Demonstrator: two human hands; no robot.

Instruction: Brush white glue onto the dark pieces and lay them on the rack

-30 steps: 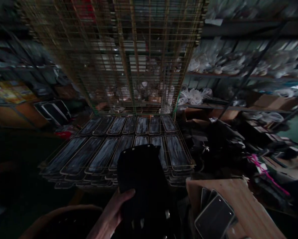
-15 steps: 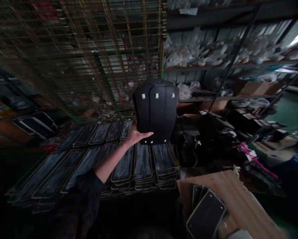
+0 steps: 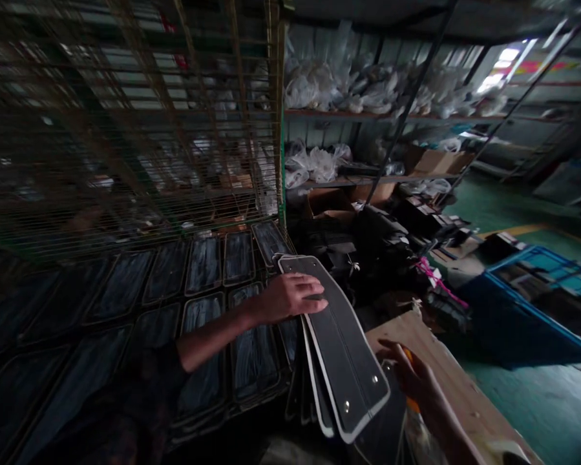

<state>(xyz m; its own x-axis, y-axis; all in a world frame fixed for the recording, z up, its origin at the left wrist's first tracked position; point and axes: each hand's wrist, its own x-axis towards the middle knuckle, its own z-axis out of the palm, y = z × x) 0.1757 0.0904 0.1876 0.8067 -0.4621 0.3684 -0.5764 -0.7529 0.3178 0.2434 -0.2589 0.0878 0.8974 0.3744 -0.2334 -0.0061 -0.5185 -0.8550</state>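
Note:
A long dark panel (image 3: 346, 345) with pale edging and metal studs lies at a slant in front of me, and at least one more like it shows beneath. My left hand (image 3: 295, 297) is closed over its upper end, fingers across the face; the thumb is hidden. To the right, above the wooden board (image 3: 435, 349), my right hand (image 3: 411, 374) is curled round an orange object (image 3: 410, 402) that I cannot make out fully. Its fingers are close to the panel's lower right edge.
Stacks of dark rectangular panels (image 3: 254, 355) with pale streaks spread to the left, before a wire mesh rack (image 3: 212, 129). Shelves of plastic bags (image 3: 319, 165) stand behind. A blue-framed bin (image 3: 494, 316) sits on the green floor at right.
My left hand has brought dark panels down and nearer, with a studded face now uppermost. My right hand has come into view. The view has turned right.

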